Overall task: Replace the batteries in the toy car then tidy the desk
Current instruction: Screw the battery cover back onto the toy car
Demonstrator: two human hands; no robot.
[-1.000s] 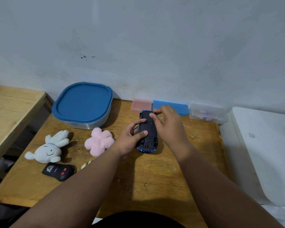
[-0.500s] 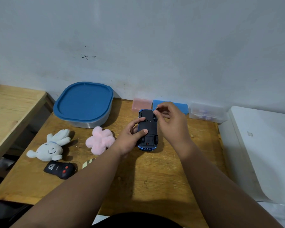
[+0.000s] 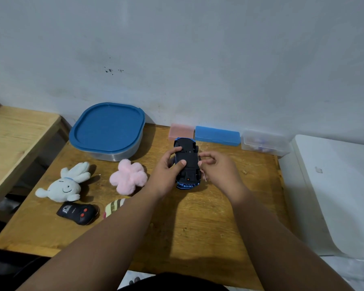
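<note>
Since the earlier frame the right hand (image 3: pixel 221 173) has slid from the far end of the toy car (image 3: pixel 188 153) to its right flank, fingers curled close together; whether they pinch anything cannot be told. Underside up, the car sits at frame centre over the bench (image 3: pixel 198 227), gripped by fingers of the left hand (image 3: pixel 166 177).

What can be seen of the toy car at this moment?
The toy car is upside down, seemingly resting on the wooden desk. Its black, plastic-looking underside faces up, glossy blue body shows at both ends, and black wheels sit at the corners. Its length runs away from the person. The left hand grips it, thumb on the underside, fingers near the far end. The right hand sits close by its right side; contact is unclear.
</note>
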